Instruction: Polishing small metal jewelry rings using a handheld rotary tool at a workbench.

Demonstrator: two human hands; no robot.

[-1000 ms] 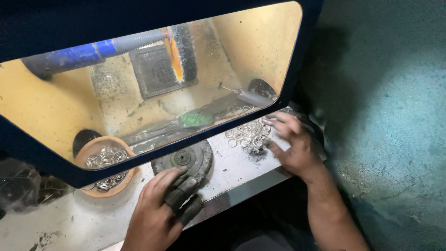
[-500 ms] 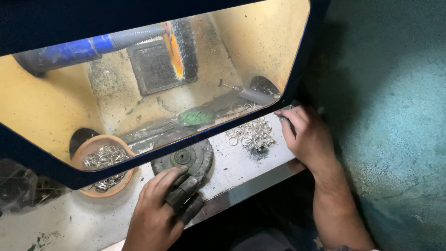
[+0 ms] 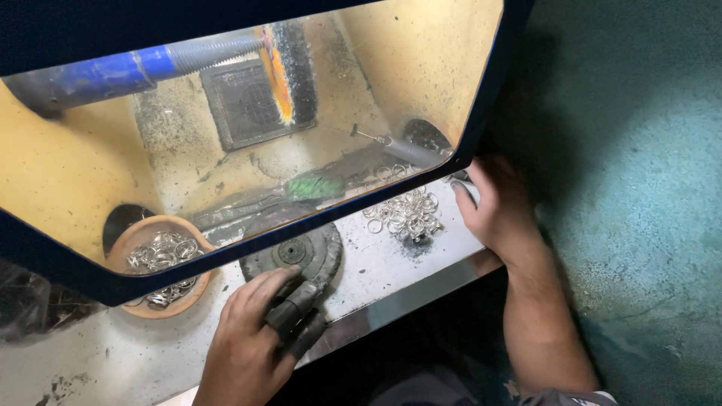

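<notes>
My left hand (image 3: 252, 342) rests on the white bench top. Two of its fingers wear dark wraps, and the fingertips touch the rim of a dark round disc (image 3: 295, 252); it holds nothing. My right hand (image 3: 500, 210) lies at the right end of the bench, against the blue frame of the hood window (image 3: 481, 113). Its fingertips are partly hidden there. A loose pile of small silver rings (image 3: 406, 214) lies just left of that hand, not touching it.
A terracotta bowl (image 3: 162, 267) of more silver rings stands at the left. Behind the window are a blue hose (image 3: 128, 71), a brush wheel (image 3: 289, 68), a dark grate (image 3: 241, 101) and a green-handled tool (image 3: 316, 186). A teal floor (image 3: 647, 188) lies to the right.
My right hand has left the ring pile and moved right and back to the window frame's edge. The left hand has stayed by the disc.
</notes>
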